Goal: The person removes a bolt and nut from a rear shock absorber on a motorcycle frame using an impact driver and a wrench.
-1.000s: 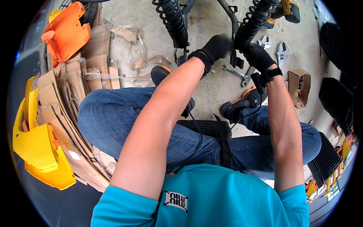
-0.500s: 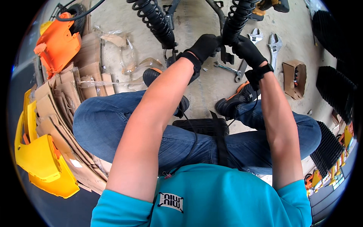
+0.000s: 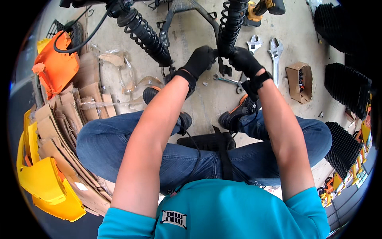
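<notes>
Both my hands wear black gloves and meet at the lower end of the right-hand black coil-spring shock absorber. My left hand comes from its left side with fingers curled; what they pinch is hidden. From the right, my right hand has its fingers closed round the shock absorber's bottom end, its fingertips partly out of sight. A dark metal bracket hangs just below, between the hands. Another coil-spring shock absorber slants down to the left, untouched. A black tubular frame runs between the two.
Two adjustable wrenches and a smaller wrench lie on the floor by my right hand. Beyond them are a cardboard box of small parts and a yellow-black power tool. Flattened cardboard, orange panels and yellow panels lie left.
The view has shifted, so more of the frame and left shock absorber shows. Both hands stay at the right shock absorber's lower end, with little change in grip.
</notes>
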Motion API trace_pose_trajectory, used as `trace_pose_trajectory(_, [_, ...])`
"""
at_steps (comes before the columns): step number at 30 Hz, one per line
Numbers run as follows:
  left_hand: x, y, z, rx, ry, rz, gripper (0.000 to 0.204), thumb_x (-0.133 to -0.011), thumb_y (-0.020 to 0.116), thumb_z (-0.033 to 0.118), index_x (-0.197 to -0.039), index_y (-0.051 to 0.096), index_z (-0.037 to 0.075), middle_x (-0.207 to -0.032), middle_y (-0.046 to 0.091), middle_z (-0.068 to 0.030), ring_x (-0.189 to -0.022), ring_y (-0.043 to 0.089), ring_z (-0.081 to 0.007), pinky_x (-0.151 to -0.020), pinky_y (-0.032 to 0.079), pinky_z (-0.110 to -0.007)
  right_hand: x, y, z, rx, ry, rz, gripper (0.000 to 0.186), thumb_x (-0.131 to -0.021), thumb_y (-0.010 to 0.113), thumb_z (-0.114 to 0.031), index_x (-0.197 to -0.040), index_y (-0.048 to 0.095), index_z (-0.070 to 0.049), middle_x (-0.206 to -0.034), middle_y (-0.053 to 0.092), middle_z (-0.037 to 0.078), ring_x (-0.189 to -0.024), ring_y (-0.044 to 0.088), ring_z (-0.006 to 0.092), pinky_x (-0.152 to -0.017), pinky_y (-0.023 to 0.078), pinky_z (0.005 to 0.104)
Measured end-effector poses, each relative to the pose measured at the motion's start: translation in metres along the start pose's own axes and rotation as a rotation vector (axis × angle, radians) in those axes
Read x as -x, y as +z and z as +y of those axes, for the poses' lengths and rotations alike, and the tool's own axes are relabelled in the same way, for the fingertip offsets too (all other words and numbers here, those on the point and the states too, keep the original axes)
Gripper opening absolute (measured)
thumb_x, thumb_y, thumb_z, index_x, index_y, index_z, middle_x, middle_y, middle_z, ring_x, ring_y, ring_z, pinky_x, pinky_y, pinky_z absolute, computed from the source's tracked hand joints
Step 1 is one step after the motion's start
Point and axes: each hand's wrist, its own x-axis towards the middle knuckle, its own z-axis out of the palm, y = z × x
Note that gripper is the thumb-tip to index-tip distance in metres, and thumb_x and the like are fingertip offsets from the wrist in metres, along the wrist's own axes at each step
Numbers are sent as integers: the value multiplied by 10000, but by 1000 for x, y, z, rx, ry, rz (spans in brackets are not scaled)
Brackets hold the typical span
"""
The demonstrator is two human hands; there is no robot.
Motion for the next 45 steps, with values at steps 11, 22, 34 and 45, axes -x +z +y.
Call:
trace_pose_trajectory(11, [19, -8, -26, -161, -77, -22, 121, -867, 557, 74, -928, 534, -29, -754, 596, -140, -598, 614, -196, -549, 530, -329, -3, -30, 69, -31, 73, 198, 240, -845, 637, -280, -827, 594, -45, -669, 602, 69, -560, 571, 190, -528, 464, 330])
trace_pose_trajectory(22, [11, -28, -122, -1120, 513, 171, 274, -786, 657, 231, -909, 595, -5, -836, 664, -177, -578, 656, -250, -602, 518, -381, 12, -25, 85, 1529, -606, -172, 138, -659, 733, -172, -710, 645, -79, -754, 676, 123, -671, 655, 288, -615, 530, 382])
trace_pose_trajectory(34, [87, -6, -33, 109, -91, -108, 278, -943, 483, 229, -946, 552, -41, -741, 640, -200, -522, 619, -249, -459, 507, -332, 95, 69, 15, 5, -86, -240, 293, -900, 623, -305, -983, 594, -25, -817, 657, 63, -636, 616, 110, -607, 524, 238])
trace_pose_trajectory(45, [112, -48, -30, -667, 469, -10, 226, -820, 661, 230, -866, 591, 20, -747, 649, -135, -550, 616, -227, -527, 511, -324, 63, 105, 15, -487, -156, -322, 139, -914, 553, -99, -994, 608, 1, -850, 644, 72, -660, 602, 120, -598, 504, 226])
